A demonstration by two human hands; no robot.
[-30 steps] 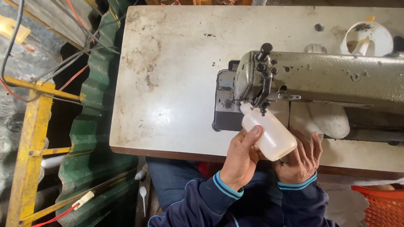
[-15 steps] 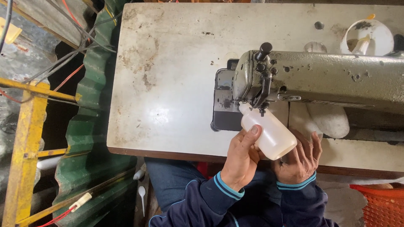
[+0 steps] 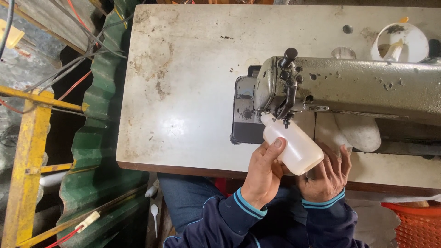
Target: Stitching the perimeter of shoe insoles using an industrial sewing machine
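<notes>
White plastic bottle [image 3: 294, 146], gripped by left hand [image 3: 262, 173] and cupped beneath by right hand [image 3: 327, 175], nozzle tilted against sewing machine [image 3: 349, 87] head on table [image 3: 183, 92].

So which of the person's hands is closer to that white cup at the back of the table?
Right. The right hand lies below the white cup, under the bottle; the left hand grips the bottle farther left.

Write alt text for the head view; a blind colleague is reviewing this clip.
Both hands, left hand and right hand, hold a translucent white squeeze bottle tilted with its nozzle at the needle area of a worn grey-green sewing machine on a stained white table.
</notes>
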